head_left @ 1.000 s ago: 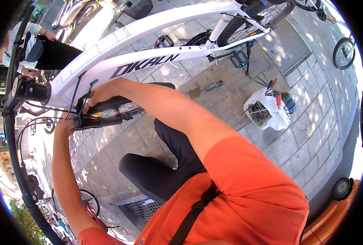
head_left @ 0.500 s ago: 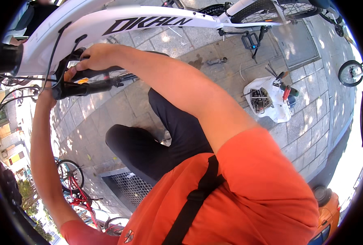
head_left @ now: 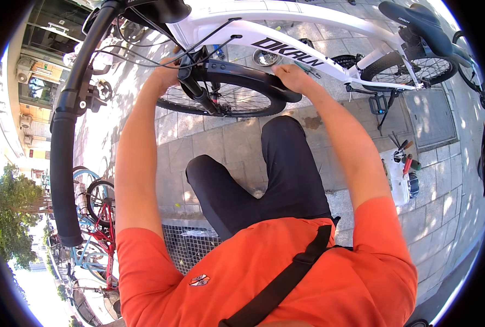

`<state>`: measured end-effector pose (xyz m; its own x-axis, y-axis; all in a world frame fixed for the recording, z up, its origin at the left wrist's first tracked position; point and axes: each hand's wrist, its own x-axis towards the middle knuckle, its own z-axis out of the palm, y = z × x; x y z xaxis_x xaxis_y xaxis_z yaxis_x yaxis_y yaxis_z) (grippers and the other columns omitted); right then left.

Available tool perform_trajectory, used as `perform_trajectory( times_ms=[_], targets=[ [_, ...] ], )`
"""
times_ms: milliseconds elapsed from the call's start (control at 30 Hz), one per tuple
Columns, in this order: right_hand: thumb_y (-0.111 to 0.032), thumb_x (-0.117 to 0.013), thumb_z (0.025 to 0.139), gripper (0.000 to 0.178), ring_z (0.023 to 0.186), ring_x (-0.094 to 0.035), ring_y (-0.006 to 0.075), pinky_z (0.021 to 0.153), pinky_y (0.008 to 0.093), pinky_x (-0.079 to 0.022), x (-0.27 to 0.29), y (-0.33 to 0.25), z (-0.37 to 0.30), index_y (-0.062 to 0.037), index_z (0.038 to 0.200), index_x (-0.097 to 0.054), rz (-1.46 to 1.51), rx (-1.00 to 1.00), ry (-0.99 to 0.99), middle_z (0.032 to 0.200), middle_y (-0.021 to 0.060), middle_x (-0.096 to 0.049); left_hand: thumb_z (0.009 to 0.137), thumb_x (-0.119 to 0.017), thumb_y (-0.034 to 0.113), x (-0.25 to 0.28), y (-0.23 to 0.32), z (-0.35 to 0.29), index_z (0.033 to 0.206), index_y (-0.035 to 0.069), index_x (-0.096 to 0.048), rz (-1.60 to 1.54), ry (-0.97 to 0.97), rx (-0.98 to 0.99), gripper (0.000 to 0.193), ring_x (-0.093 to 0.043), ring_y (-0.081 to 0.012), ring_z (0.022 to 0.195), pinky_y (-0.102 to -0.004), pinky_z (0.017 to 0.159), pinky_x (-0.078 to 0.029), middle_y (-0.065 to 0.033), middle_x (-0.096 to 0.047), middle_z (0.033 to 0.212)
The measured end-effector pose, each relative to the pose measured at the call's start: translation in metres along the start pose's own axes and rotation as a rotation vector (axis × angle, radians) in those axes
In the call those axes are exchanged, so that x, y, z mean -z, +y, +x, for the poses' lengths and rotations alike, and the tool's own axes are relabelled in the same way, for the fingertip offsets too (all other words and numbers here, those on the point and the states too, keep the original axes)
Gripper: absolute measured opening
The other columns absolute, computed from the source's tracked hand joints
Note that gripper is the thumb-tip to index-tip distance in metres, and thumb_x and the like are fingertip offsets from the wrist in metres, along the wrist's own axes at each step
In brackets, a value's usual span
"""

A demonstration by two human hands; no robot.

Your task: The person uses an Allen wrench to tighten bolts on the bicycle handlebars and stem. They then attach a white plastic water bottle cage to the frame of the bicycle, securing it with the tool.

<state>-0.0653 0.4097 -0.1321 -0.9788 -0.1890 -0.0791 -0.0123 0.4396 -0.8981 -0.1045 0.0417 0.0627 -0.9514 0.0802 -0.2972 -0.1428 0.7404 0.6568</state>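
Observation:
A white bicycle frame (head_left: 308, 23) stands across the upper part of the head view, with a black fork (head_left: 201, 97) and front wheel (head_left: 242, 114) at its left. Over the wheel lies a long black mudguard (head_left: 253, 79). Its tail end is held in my right hand (head_left: 292, 78), thumb on top and the other fingers mostly hidden. My left hand (head_left: 166, 78) is at the far side of the fork's top, beside the black cables. Its fingers are hidden behind the fork, so their grip does not show.
The handlebar grip (head_left: 65, 174) reaches down at my left. A white container (head_left: 396, 182) of tools is on the paving at right, below the pedal (head_left: 378, 103). Beyond the wheel sits a metal bowl (head_left: 265, 57). A metal grate (head_left: 190, 250) and a red bicycle (head_left: 107, 234) are at lower left.
My right hand has left the fork's top and gone right to the mudguard's tail. My left hand remains near the fork. The view has shifted, bringing the handlebar and saddle into sight.

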Motion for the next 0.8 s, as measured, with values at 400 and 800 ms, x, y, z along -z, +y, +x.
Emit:
perform_trajectory(
  times_ms=[400, 800],
  targets=[
    [-0.042, -0.086, 0.08, 0.076, 0.126, -0.063, 0.0337, 0.107, 0.0427, -0.047, -0.006, -0.027, -0.007, -0.0054, 0.141, -0.058, -0.175, 0.144, -0.255, 0.132, 0.0202, -0.068, 0.107, -0.062, 0.035, -0.016, -0.016, -0.009, 0.121, 0.007, -0.075, -0.264, 0.176, -0.041, 0.035, -0.062, -0.0079, 0.073, -0.0261, 0.065, -0.049, 0.002, -0.071, 0.087],
    [-0.052, -0.081, 0.084, 0.078, 0.128, -0.063, 0.033, 0.105, 0.0442, -0.049, -0.031, -0.021, -0.018, -0.0114, 0.146, -0.055, -0.288, 0.104, -0.095, 0.136, 0.0155, -0.067, 0.107, -0.041, 0.044, -0.013, 0.003, -0.252, 0.146, 0.002, -0.05, -1.032, 0.972, -0.992, 0.058, -0.06, -0.0388, 0.127, -0.0556, 0.106, -0.05, -0.0218, -0.063, 0.132]
  ],
)
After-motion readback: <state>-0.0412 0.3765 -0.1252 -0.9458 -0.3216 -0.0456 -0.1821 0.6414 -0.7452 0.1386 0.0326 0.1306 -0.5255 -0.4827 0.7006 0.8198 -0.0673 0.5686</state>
